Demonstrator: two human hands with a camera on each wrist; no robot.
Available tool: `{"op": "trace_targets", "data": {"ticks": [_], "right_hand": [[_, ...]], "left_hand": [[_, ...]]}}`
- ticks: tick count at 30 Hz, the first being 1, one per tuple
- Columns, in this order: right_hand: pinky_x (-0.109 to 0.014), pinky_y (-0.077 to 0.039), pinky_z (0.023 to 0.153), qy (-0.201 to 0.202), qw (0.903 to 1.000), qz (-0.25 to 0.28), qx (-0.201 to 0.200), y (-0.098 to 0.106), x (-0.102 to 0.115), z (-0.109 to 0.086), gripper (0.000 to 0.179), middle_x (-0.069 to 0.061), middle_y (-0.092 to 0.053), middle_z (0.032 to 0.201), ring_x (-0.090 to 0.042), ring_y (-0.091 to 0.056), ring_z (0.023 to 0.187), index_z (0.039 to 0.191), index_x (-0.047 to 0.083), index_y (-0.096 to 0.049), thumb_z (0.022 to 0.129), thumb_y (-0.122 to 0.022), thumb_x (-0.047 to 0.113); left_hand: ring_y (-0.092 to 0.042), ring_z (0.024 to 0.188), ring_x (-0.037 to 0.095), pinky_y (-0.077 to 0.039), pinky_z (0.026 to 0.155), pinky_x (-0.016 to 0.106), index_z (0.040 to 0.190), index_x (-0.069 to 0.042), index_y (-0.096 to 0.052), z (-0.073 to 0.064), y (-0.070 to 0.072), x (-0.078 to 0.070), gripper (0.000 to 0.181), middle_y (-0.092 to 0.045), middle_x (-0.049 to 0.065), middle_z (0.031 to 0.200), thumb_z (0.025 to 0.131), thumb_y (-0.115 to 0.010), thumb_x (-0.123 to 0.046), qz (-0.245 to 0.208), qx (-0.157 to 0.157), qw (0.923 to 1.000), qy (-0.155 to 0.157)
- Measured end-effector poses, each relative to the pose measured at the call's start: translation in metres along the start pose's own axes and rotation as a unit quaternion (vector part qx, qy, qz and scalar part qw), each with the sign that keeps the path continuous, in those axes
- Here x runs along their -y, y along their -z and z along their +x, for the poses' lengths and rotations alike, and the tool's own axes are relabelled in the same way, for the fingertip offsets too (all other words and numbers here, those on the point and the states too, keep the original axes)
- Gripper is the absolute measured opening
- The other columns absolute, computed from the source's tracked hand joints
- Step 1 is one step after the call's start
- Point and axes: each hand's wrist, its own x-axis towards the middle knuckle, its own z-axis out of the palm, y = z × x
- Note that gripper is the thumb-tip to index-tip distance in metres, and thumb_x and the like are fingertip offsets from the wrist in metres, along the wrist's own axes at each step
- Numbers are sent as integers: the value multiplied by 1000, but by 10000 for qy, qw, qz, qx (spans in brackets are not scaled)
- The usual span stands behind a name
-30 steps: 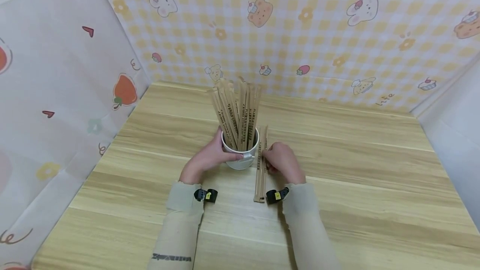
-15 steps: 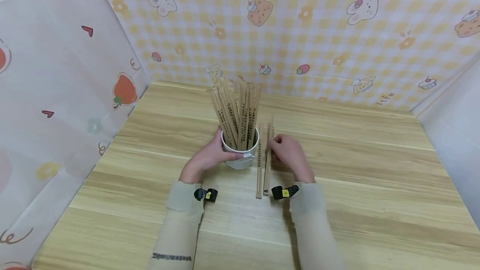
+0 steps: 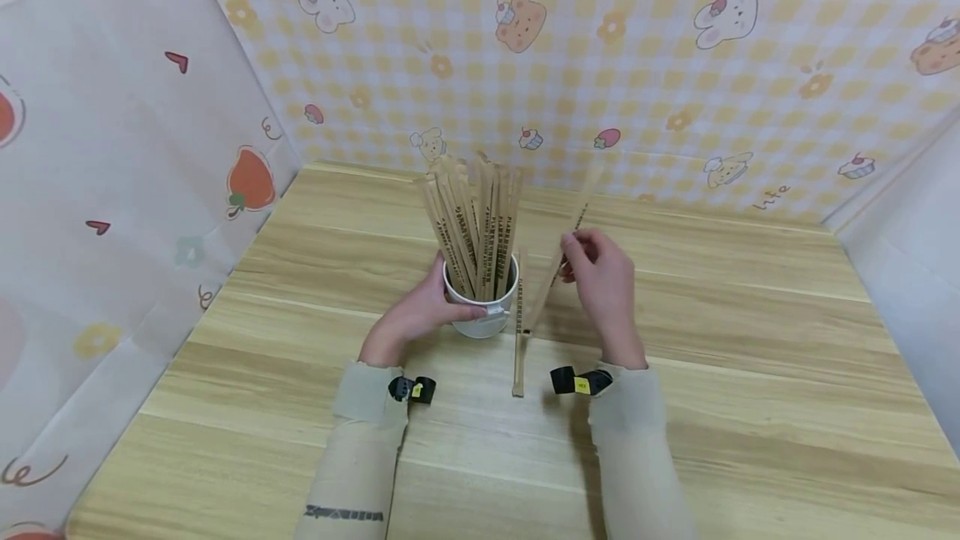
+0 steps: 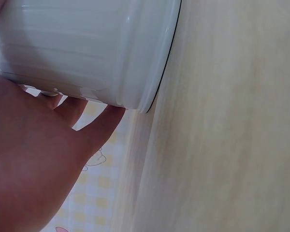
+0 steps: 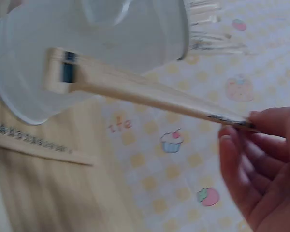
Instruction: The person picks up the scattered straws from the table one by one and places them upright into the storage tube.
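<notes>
A white bucket (image 3: 478, 327) stands on the table, packed with several paper-wrapped straws (image 3: 487, 252) whose tops fan out above the rim. My left hand (image 3: 414, 308) holds it from the left, thumb across the front near the handle mount; in the left wrist view several fingers curve behind the bucket (image 4: 77, 48). Right of the bucket, my right hand (image 3: 607, 286) pinches one wrapped straw (image 3: 545, 290) between thumb and fingertips. That straw is tilted, its lower end towards the bucket. Another wrapped straw (image 3: 518, 361) lies on the table just right of the bucket.
The wood-grain table (image 3: 750, 357) extends to both sides. A yellow checked cloth (image 3: 637, 90) with cartoon prints hangs behind it, and a white printed sheet (image 3: 135, 190) on the left. Each wrist wears a black strap with a camera.
My right hand has moved right and away from me, lifting one wrapped straw off the table and tilting it. The left hand and bucket have stayed put.
</notes>
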Motion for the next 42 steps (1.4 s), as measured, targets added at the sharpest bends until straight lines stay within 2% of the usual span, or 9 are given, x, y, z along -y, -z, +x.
{"op": "trace_targets", "data": {"ticks": [5, 8, 16, 21, 27, 31, 34, 38, 42], "right_hand": [[-26, -52, 54, 692, 9927, 582, -797, 7, 13, -1, 35, -8, -62, 75, -17, -59, 62, 97, 4, -60, 86, -54, 37], [-24, -51, 53, 891, 9851, 908, -1161, 12, 24, -2, 31, -9, -62, 76, -17, -59, 63, 95, 2, -60, 87, -56, 32], [-26, -51, 53, 1319, 9660, 1559, -1587, 22, 57, -11, 22, -14, -62, 77, -21, -60, 63, 91, -3, -59, 88, -56, 19], [-27, -52, 56, 1391, 9638, 1708, -1503, 21, 60, -12, 21, -17, -62, 79, -24, -61, 65, 91, -5, -58, 87, -56, 16], [-28, -53, 59, 1425, 9687, 1658, -1177, 14, 59, -12, 22, -17, -63, 83, -25, -62, 69, 95, -6, -58, 85, -59, 13], [-27, -53, 61, 1434, 9768, 1286, -938, 6, 56, -12, 23, -15, -63, 85, -22, -62, 72, 98, -5, -59, 85, -60, 13], [-28, -53, 61, 1502, 9800, 1063, -755, -4, 43, -7, 23, -11, -64, 85, -19, -63, 72, 99, -3, -60, 84, -61, 15], [-24, -53, 60, 1552, 9837, 719, -547, -18, 25, 0, 24, -6, -65, 83, -13, -62, 70, 97, 2, -62, 83, -63, 21], [-20, -52, 59, 1582, 9863, 254, -385, -27, 20, 0, 22, -5, -66, 84, -11, -62, 71, 95, 3, -63, 83, -63, 22]], "left_hand": [[-40, 117, 22, -30, 100, 35, 140, -33, -1, 0, 0, 0, 109, -29, 5, 138, 67, -77, -8, 27, -10, 10000, -11], [-40, 118, 23, -30, 100, 35, 140, -33, -1, -1, 0, 1, 109, -30, 5, 138, 66, -77, -7, 1, -10, 10000, -40], [-41, 117, 24, -31, 99, 36, 140, -31, -2, 0, 0, 1, 108, -31, 6, 137, 66, -76, -4, -95, 5, 9999, -131], [-41, 117, 25, -31, 100, 36, 140, -30, 0, 0, 0, 1, 109, -30, 7, 138, 67, -75, -2, -155, 61, 9995, -266], [-42, 117, 22, -32, 99, 34, 140, -34, 0, 0, -1, 1, 110, -30, 5, 138, 67, -76, -4, -51, 17, 9999, -163], [-42, 116, 21, -33, 98, 34, 139, -36, -2, 2, 0, 8, 110, -31, 2, 136, 66, -77, -4, -117, 14, 9997, -217], [-42, 116, 22, -33, 98, 35, 139, -35, -3, 3, 1, 9, 109, -32, 2, 136, 65, -77, -3, -163, 0, 9996, -215], [-42, 116, 24, -32, 98, 37, 140, -29, -3, 0, 0, 1, 108, -32, 6, 136, 65, -77, -3, -111, -41, 9999, -98], [-42, 116, 23, -32, 99, 35, 140, -27, -3, -2, -1, -2, 108, -32, 6, 135, 65, -77, -5, -29, -54, 10000, -16]]}}
